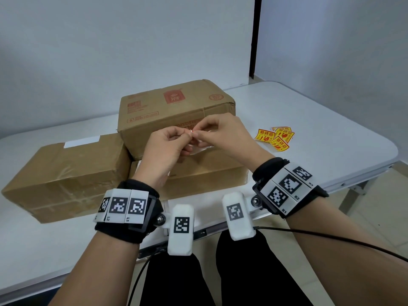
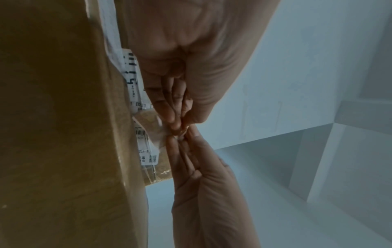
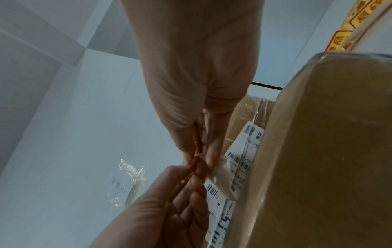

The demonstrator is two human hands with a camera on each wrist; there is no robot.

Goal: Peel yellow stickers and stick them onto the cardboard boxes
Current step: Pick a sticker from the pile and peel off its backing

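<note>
Both hands meet above the low front cardboard box (image 1: 207, 173). My left hand (image 1: 189, 136) and right hand (image 1: 198, 134) pinch the same small sticker (image 1: 192, 131) at its edge, fingertips touching. Only a red and white sliver of it shows there. Its white backing (image 3: 220, 174) hangs below the fingers (image 3: 212, 147) in the right wrist view and looks translucent (image 2: 161, 134) in the left wrist view. A taller printed box (image 1: 174, 111) stands behind the hands, and a third box (image 1: 66, 173) lies to the left. Loose yellow stickers (image 1: 274, 138) lie on the table to the right.
The white folding table (image 1: 320, 129) carries everything; its right and front edges are near. The front box has a white shipping label (image 3: 239, 161) under the hands. A black cable (image 1: 331, 237) runs from the right wrist camera across my lap.
</note>
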